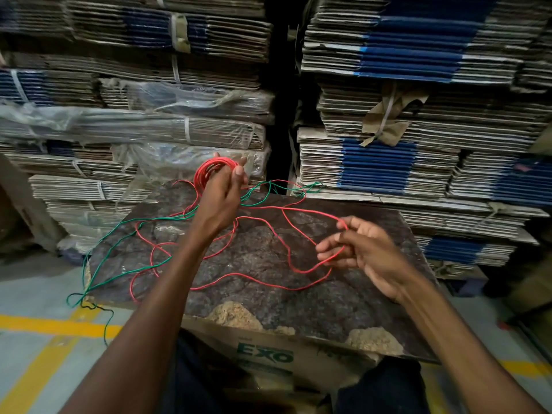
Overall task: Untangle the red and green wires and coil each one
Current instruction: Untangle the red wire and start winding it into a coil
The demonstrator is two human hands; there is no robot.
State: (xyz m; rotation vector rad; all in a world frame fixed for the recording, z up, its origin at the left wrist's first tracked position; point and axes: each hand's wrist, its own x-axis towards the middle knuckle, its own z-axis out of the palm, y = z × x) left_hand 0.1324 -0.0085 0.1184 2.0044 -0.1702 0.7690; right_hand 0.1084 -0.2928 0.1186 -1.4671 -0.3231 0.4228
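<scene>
Both hands are raised over the dark board (268, 264), and both are busy with the red wire (257, 282). Her or his left hand (222, 194), whichever the person may be, is lifted at the far side of the board with its fingers curled round a small red coil (209, 171) of several turns; the thumb presses against the loops from the near side. From that coil the red wire drops to the board and wanders across it in wide loose loops. On the near right, the right hand (355, 249) pinches one strand of that same wire between thumb and fingertips, the strand bending round the fingers and running off on both sides towards the middle of the board.

Across the left half of the board lies the green wire (119, 234), uncoiled. It crosses the red one at several places near the left forearm, runs on behind the left hand to the far edge, where it bunches into a few small loops, and at the near left corner it hangs off the board down to the grey floor (35, 294), ending beside a yellow floor line (53, 325).

Under the board sits a cardboard box (268, 354) printed with green letters, EXO. Two chipped patches show pale along the board's near edge. Behind everything stand tall stacks of flattened cartons (388, 85), brown with blue bands, strapped in bundles, some wrapped in clear plastic.
</scene>
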